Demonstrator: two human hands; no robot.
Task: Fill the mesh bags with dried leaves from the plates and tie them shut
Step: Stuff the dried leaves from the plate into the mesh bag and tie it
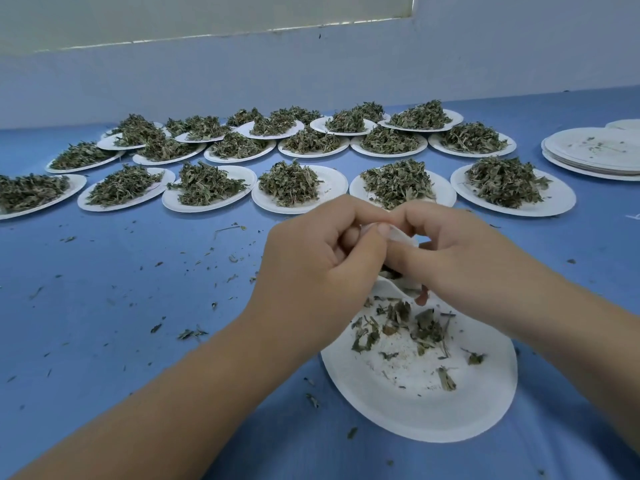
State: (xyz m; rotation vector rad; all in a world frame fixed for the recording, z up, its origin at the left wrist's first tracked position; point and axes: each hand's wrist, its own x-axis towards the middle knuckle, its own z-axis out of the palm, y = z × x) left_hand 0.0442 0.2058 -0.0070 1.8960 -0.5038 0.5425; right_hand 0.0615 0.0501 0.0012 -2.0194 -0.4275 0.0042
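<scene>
- Nearest to us, our two bare forearms reach in from the bottom corners, and the left hand point(311, 258) and right hand point(460, 258) meet above the table, fingers curled and touching each other.
- Beneath everything lies the flat blue table surface point(121, 289), sprinkled with loose dried leaf crumbs point(192, 333), mostly to the left of our hands.
- Behind it runs a pale blue-white wall point(311, 71).
- Along the far side of the table we see rows of round white paper plates heaped with dried green leaves point(294, 183), packed edge to edge and partly overlapping at the back.
- At the far right sits a stack of emptied white paper plates point(595, 152), carrying only a few crumbs.
- Directly under our hands lies a nearly emptied white paper plate point(415, 403), with scattered leaf scraps point(412, 329) on its far half.
- Between our fingertips we pinch a small white mesh bag point(401, 235); both hands are pressed closed on its top, and most of it is hidden by the fingers.
</scene>
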